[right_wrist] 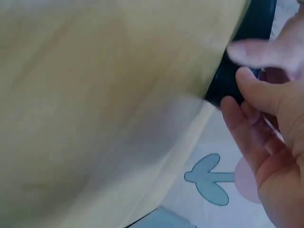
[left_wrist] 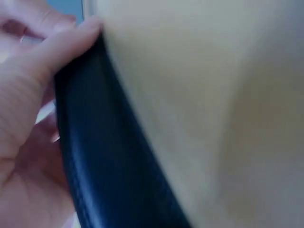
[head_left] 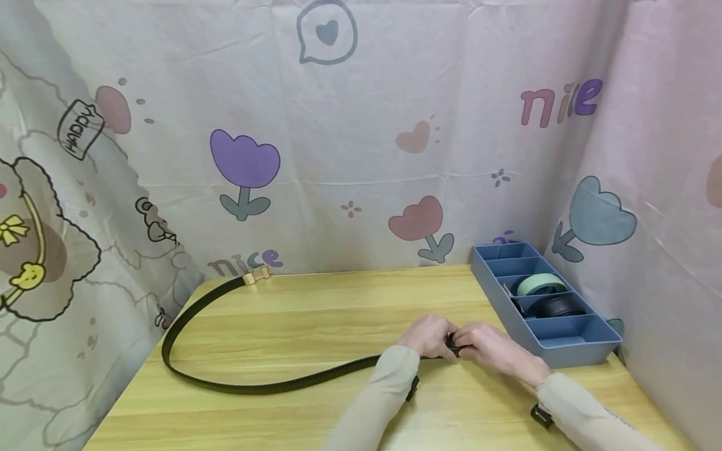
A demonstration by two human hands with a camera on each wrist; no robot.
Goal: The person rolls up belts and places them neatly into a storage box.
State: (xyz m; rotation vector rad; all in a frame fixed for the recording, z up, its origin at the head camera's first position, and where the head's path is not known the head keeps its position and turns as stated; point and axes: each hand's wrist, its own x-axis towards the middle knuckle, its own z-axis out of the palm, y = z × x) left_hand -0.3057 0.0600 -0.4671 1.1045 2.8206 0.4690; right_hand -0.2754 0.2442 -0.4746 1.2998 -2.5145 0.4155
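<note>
A black leather belt [head_left: 254, 389] curves across the wooden table, its gold buckle [head_left: 257, 274] lying at the back left. My left hand [head_left: 430, 335] grips the belt close to its free end, thumb [left_wrist: 71, 45] on the upper face in the left wrist view. Right beside it, my right hand [head_left: 496, 349] pinches the belt's end between thumb and fingers. In the right wrist view the belt's end [right_wrist: 223, 90] pokes out past the right fingertips. Both hands nearly meet, hiding part of the strap.
At the right stands a blue divided tray [head_left: 507, 307]. Its compartments hold a pale green roll [head_left: 541, 284] and a black coiled item [head_left: 560, 305]. Printed curtains [head_left: 350, 125] hang behind the table and along its sides.
</note>
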